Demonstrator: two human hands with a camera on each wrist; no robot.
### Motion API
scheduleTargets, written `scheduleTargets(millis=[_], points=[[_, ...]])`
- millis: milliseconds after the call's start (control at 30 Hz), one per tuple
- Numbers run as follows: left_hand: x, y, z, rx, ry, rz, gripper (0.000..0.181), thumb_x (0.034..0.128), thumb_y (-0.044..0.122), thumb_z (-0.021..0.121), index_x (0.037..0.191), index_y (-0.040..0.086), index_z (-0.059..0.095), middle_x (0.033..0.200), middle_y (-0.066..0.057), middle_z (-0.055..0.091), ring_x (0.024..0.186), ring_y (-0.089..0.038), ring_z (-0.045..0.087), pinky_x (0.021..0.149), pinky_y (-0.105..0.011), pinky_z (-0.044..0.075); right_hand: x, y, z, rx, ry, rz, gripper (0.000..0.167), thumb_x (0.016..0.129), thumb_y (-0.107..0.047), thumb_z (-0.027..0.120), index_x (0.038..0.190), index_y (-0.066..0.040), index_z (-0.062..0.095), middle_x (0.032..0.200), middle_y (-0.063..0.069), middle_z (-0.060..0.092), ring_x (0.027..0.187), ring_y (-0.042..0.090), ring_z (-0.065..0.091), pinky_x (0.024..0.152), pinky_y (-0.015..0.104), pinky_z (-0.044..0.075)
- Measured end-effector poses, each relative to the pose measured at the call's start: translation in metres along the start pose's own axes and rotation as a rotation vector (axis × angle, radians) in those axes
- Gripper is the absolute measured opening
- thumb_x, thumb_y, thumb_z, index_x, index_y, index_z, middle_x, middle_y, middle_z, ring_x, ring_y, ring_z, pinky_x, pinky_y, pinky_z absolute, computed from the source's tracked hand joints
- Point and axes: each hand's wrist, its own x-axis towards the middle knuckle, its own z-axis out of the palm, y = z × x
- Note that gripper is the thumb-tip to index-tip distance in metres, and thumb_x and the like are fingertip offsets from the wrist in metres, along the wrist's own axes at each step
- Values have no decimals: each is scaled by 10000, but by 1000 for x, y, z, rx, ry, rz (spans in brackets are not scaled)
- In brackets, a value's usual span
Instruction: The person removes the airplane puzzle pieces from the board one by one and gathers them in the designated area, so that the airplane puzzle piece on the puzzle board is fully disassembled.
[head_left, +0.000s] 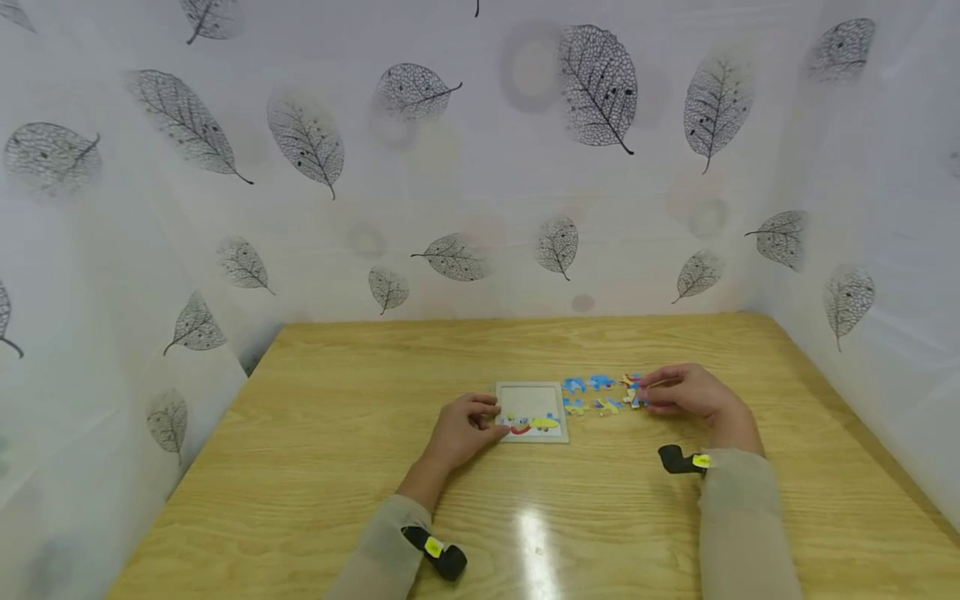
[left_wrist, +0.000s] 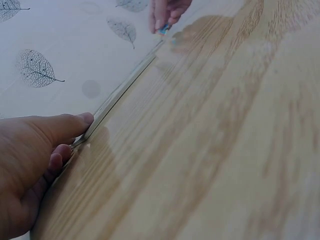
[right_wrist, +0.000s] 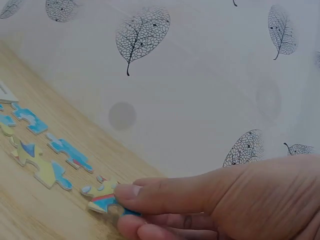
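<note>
Starting at the left, we've got our left hand (head_left: 467, 429) at the left side of the puzzle tray (head_left: 529, 400), thumb and fingertips pinching its rim near the lower corner. The tray is near enough square (so no real long axis to speak of), sides running roughly parallel with the far edge of the wooden table (head_left: 600, 508). Inside it, a filled strip (head_left: 543, 423) runs left to right along the near side, with pale floor showing above. There's a band of wood behind the tray up to the patterned curtain (head_left: 480, 192), and a wider stretch on the near side between our sleeves.

Off the tray's right edge, loose pieces (head_left: 602, 382) lie in two rows stretching rightward, close together, so little room between them. At the far end of those our right hand (head_left: 690, 390) pinches a blue, red and yellow piece (right_wrist: 104, 201) between thumb and fingers. Its tabbed end points left in the right wrist view; fingers cover the rest, so we can't tell its long axis.
</note>
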Motion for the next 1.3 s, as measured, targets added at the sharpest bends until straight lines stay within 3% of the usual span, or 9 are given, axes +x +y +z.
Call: scheduleTargets(millis=[333, 633, 767, 900, 1033, 1133, 1300], points=[[-2, 0, 0, 11, -8, -8, 334, 822, 200, 834, 1101, 33, 759, 1242, -73, 662, 806, -74, 571, 684, -187, 488, -1, -9, 10, -168, 83, 49, 351, 885, -68, 744, 1144, 132, 618, 841, 8, 718, 724, 111, 690, 675, 271, 587], [-2, -3, 1, 15, -10, -25, 331, 815, 196, 840, 1100, 45, 762, 1247, -60, 659, 800, -75, 563, 681, -183, 484, -3, -17, 15, -267, 149, 109, 295, 837, -57, 783, 1046, 113, 664, 820, 18, 706, 682, 87, 669, 656, 265, 576], [-2, -3, 1, 20, -13, -30, 345, 818, 215, 838, 1113, 52, 759, 1256, -51, 656, 811, -77, 565, 691, -184, 485, -2, -19, 14, -251, 132, 117, 306, 860, -62, 761, 1076, 122, 645, 824, 22, 713, 686, 86, 677, 661, 265, 578], [-1, -2, 0, 24, -15, -31, 355, 820, 227, 838, 1117, 51, 758, 1253, -49, 656, 815, -81, 566, 694, -192, 484, -1, -18, 12, -230, 103, 105, 391, 927, -166, 714, 1181, 113, 608, 928, 56, 710, 728, 107, 693, 685, 277, 582], [0, 0, -1, 31, -16, -34, 352, 820, 230, 838, 1113, 53, 758, 1250, -46, 655, 816, -82, 565, 697, -193, 484, 2, -16, 11, -169, 69, 40, 508, 966, -273, 676, 1291, 99, 558, 1122, 132, 699, 831, 126, 705, 757, 288, 588], [0, 0, -1, 30, -16, -38, 341, 817, 216, 839, 1107, 56, 759, 1255, -45, 653, 811, -85, 565, 696, -190, 485, 5, -15, 13, -102, 41, -12, 526, 973, -270, 667, 1317, 107, 540, 1224, 164, 675, 909, 138, 706, 813, 288, 586], [0, 1, -1, 23, -18, -44, 339, 818, 215, 839, 1108, 57, 761, 1259, -46, 652, 811, -90, 567, 699, -194, 489, 11, -17, 21, -53, 7, -37, 522, 972, -249, 669, 1334, 102, 533, 1209, 136, 651, 937, 132, 700, 842, 283, 580]])
